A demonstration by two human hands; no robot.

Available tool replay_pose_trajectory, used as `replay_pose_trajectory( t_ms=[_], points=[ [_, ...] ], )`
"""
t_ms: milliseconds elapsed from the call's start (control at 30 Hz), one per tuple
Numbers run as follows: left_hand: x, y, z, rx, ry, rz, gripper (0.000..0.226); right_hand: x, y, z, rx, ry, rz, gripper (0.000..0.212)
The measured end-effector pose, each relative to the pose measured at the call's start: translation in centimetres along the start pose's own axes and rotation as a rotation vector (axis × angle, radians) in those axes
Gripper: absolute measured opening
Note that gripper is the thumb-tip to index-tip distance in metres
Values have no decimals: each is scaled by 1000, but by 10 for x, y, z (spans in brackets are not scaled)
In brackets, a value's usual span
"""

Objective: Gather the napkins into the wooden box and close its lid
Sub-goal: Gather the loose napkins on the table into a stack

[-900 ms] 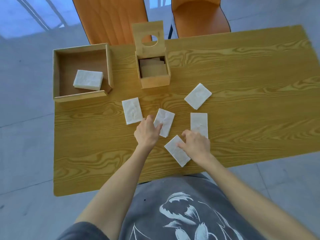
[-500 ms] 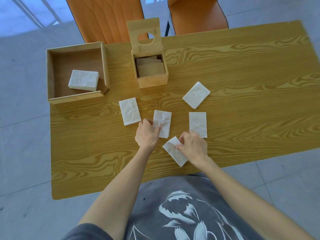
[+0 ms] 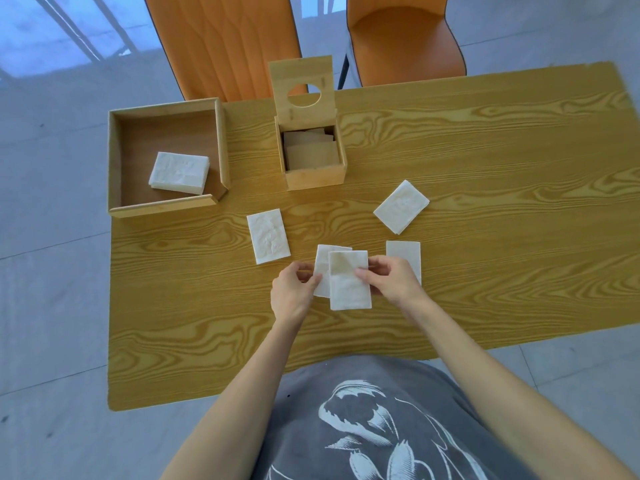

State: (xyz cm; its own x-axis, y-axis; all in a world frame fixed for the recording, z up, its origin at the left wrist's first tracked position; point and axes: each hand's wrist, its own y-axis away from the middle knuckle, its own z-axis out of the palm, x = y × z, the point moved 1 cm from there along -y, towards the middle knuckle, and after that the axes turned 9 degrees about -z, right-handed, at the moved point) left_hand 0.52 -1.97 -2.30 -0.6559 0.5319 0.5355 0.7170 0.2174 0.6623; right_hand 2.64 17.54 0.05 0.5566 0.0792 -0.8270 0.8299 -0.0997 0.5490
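A small wooden box (image 3: 313, 176) stands at the table's far middle, its lid (image 3: 303, 88) with a round hole tipped up and back; napkins lie inside. My right hand (image 3: 389, 278) holds a white napkin (image 3: 349, 284) lifted over a second napkin (image 3: 322, 263), whose left edge my left hand (image 3: 292, 291) pinches. Three more napkins lie flat on the table: one to the left (image 3: 268, 235), one to the right (image 3: 404, 254) partly behind my right hand, one further right and back (image 3: 401, 206).
A wide open wooden tray (image 3: 166, 206) at the far left holds a stack of white napkins (image 3: 180, 173). Two orange chairs (image 3: 228, 39) stand behind the wooden table (image 3: 485, 188). The near table edge is right in front of my body.
My right hand picked the nearest napkin up off the table and brought it over the middle napkin. My left hand took hold of the middle napkin's left edge.
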Motion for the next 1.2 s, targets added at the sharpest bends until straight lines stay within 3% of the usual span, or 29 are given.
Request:
replay_pose_trajectory(
  t_ms=[200, 467, 567, 700, 833, 933, 1033, 1200],
  points=[
    [2, -6, -5, -77, 104, -80, 12, 4, -24, 28, 132, -65, 81, 29],
    [5, -1, -4, -59, 60, -109, 46, 12, -32, 45, 238, 486, -55, 26],
    [11, 4, -2, 7, -56, -56, 38, 9, -28, 47, 249, 627, -88, 31],
    [10, 6, 2, 58, -155, -38, 29, 9, -19, 31, 314, 592, -86, 46],
    [11, 6, 4, 83, -190, -40, 24, 14, -7, -11, 536, 566, -20, 41],
    [11, 8, 4, 91, -194, -46, 22, 20, -1, -32, 635, 552, 79, 49],
    [11, 10, 5, 96, -187, -53, 22, 26, 1, -36, 632, 565, 146, 58],
    [7, 14, 6, 106, -166, -49, 24, 24, -1, -35, 588, 573, 180, 45]
  ],
)
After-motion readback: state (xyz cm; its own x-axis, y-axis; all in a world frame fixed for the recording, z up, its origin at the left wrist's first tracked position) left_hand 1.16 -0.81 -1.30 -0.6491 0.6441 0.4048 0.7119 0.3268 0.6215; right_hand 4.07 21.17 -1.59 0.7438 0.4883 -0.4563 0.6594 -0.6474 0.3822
